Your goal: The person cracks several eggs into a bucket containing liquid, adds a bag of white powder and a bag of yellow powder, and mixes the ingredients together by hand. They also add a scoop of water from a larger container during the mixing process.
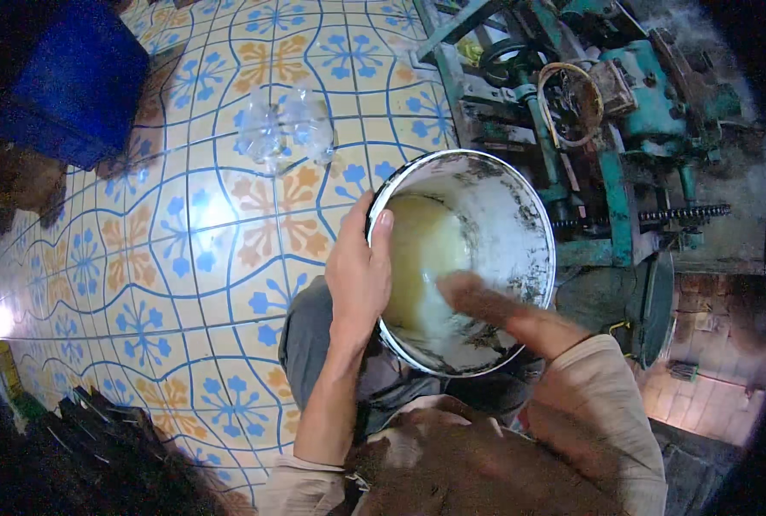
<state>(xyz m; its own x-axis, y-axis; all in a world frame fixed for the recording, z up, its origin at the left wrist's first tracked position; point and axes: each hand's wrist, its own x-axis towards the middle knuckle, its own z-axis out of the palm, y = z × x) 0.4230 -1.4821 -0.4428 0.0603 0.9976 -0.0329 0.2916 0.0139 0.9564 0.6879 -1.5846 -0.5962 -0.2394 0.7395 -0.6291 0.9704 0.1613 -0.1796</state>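
A white bucket [520,215], its inner wall smeared with dark marks, is tilted so that I look down into it. Cloudy yellowish liquid [409,258] lies at its bottom. My left hand [361,271] is closed on the left side of the bucket, thumb over the rim and the other fingers around the outside. Down inside the bucket is my right hand [469,297], over the pale part of the liquid. Motion smears its fingers, so whether they hold anything does not show.
Two clear plastic bottles [284,129] are on the patterned tile floor [202,297] ahead. A blue crate [77,86] stands at the far left. Green machinery [649,95] with a chain [684,212] fills the right side. Dark bristly material [99,456] lies at the lower left.
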